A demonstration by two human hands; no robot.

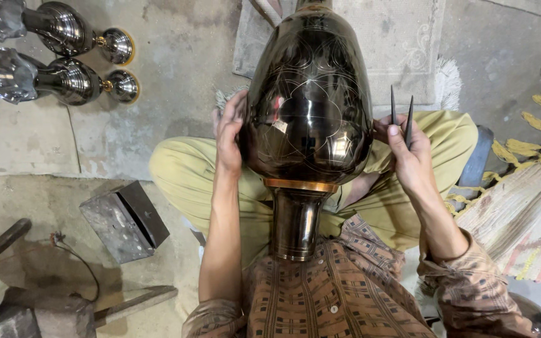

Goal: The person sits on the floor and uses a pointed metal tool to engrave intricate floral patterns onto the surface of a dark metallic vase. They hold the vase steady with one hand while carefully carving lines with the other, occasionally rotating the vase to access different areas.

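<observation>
A large dark metal vase (pixel 308 106) with fine engraved petal lines lies across my lap, its neck and copper-coloured band toward my chest. My left hand (pixel 228 134) presses flat against the vase's left side, fingers spread. On the vase's right side, my right hand (pixel 408 153) grips a thin dark two-pointed metal tool (pixel 401 116), points upward, clear of the vase.
Two similar dark polished vases (pixel 64 53) lie on the concrete floor at upper left. A grey metal block (pixel 123 219) sits at left, with a hammer (pixel 64 313) and stone below it. A pale mat (pixel 402 44) lies behind; a patterned rug (pixel 527 213) is at right.
</observation>
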